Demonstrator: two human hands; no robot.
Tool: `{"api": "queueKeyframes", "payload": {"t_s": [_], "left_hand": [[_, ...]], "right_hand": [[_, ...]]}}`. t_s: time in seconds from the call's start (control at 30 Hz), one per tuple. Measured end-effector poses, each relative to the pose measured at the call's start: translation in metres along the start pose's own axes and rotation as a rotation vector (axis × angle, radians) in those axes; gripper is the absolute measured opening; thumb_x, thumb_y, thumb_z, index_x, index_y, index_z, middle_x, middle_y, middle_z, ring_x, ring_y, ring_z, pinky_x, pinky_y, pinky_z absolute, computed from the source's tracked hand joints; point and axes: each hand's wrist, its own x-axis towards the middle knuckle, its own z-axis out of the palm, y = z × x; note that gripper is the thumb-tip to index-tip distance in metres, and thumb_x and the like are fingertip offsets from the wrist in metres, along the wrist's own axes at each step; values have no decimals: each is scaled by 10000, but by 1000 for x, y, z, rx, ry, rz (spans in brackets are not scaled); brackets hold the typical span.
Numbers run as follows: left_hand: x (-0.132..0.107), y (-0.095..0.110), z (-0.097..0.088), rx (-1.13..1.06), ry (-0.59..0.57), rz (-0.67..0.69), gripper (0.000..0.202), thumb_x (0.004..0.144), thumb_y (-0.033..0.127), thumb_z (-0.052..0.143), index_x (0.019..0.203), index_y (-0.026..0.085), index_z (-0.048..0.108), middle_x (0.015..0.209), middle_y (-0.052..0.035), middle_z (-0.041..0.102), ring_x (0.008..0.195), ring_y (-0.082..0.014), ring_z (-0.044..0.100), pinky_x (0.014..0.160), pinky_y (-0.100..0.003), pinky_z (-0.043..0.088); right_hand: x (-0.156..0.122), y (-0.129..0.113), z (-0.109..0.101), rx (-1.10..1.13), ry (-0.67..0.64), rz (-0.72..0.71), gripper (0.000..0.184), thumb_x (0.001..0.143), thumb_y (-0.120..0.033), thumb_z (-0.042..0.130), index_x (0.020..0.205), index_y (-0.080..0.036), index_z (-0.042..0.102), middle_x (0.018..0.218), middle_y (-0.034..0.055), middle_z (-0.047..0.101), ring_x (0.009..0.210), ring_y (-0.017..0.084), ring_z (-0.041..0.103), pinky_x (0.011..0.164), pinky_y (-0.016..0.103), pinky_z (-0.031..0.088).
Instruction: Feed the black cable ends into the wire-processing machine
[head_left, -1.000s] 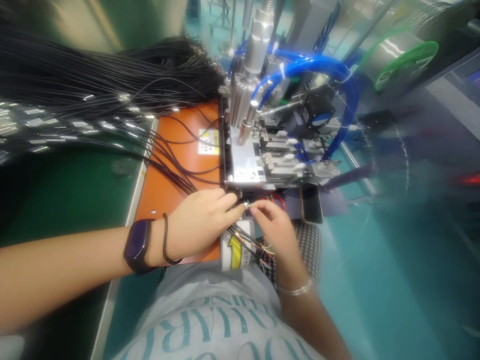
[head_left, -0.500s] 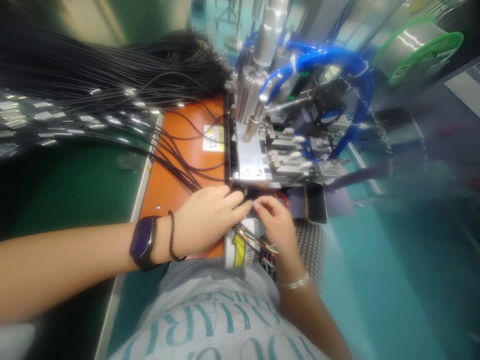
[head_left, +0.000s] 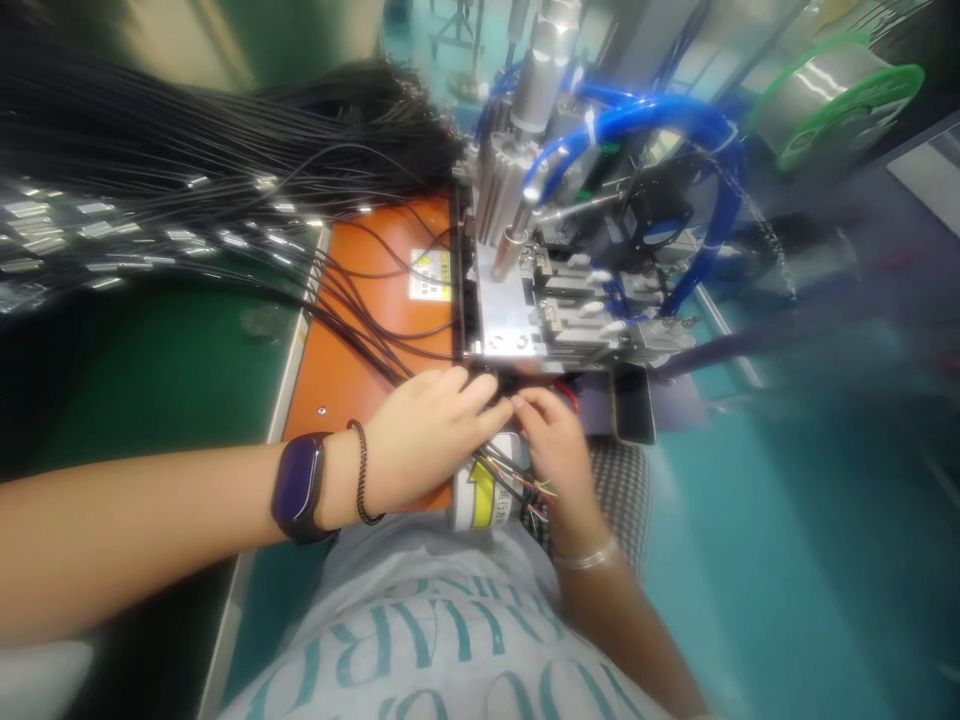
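Observation:
My left hand (head_left: 429, 433) and my right hand (head_left: 553, 447) meet fingertip to fingertip just below the front of a small metal machine (head_left: 540, 310). Both hands are closed in a pinch on the stripped end of a thin black cable (head_left: 504, 470), whose coloured inner wires fan out under my right palm. What sits between the fingertips is too small to make out. Several black cables (head_left: 360, 300) run from my left hand across an orange plate (head_left: 337, 370) to a big bundle (head_left: 187, 170).
Blue air hoses (head_left: 645, 120) arch over the machine. A green spool (head_left: 847, 100) stands at the back right. A green mat (head_left: 135, 370) lies left of the orange plate. A white label with a yellow arrow (head_left: 484, 495) sits below my hands. Teal floor fills the right side.
My two hands have drawn closer together and slightly up toward the machine's front edge; their fingertips now touch. The camera view shifted a little.

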Motion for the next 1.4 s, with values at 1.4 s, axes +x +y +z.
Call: {"api": "queueKeyframes", "payload": {"t_s": [1.4], "left_hand": [[-9,-9,2,-54,85,22,202,862,101,423,977,160,578,837,-52,527,735,-199,498,618,-335,430]], "right_hand": [[7,-2,-1,300,-108,21,200,756,-380,625,823,-195,667,779,4,644,620,123,519,547,235,399]]}}
